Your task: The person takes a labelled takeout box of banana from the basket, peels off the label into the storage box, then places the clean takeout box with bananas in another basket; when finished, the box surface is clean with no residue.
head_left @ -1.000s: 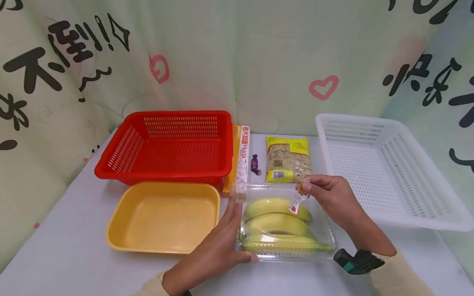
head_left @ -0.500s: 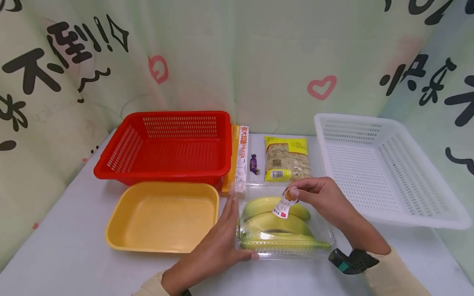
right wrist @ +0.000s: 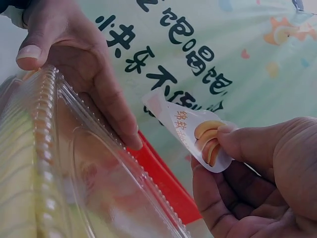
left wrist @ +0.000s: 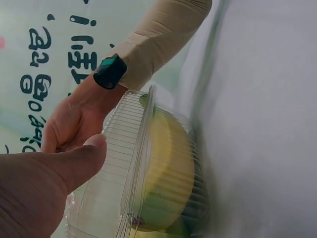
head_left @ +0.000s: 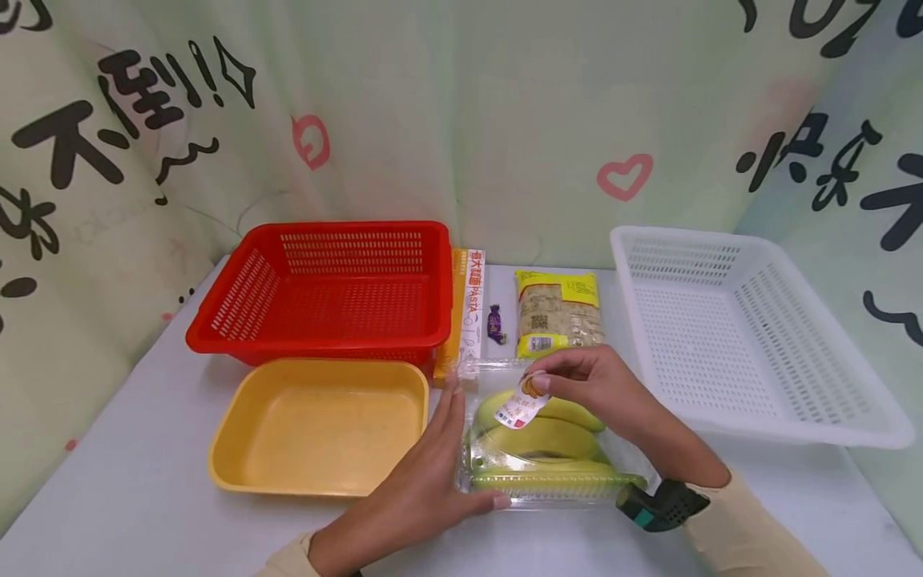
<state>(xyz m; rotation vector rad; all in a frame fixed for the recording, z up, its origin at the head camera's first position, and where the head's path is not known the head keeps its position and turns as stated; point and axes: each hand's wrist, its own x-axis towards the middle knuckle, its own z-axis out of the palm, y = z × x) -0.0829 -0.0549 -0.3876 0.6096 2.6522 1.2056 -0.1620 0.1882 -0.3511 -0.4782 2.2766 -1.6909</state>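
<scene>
Right hand (head_left: pixel 594 389): thumb and forefinger pinch the rounded end of a label (head_left: pixel 521 407) printed with bananas. Its free tail bends away from the grip, pointing toward the other hand; in the right wrist view it hangs apart from the plastic.

Left hand (head_left: pixel 436 473): fingers straight along the left side of a clear container (head_left: pixel 570 503), thumb at its near edge. Bananas (head_left: pixel 537 445) lie inside, under the lid.

Step in hand, by my reading: laying the label on the lid. Best to flatten the tail first, touch one end down on a smooth part, then smooth toward the pinch; the ribbed edge would probably lift it. Press lightly, since thin plastic may give. The left hand makes a good brace where it is.

Edges: yellow tray (head_left: pixel 317 425) just beyond the left hand, so little sideways slack there. Pasta box (head_left: pixel 469 312) ends at the container's far left corner; cannot tell if they touch. Yellow-topped bag (head_left: pixel 558 316) close behind. White basket (head_left: pixel 707 353) near the right forearm. Freest way out: toward the near worktop (head_left: pixel 562 549).
</scene>
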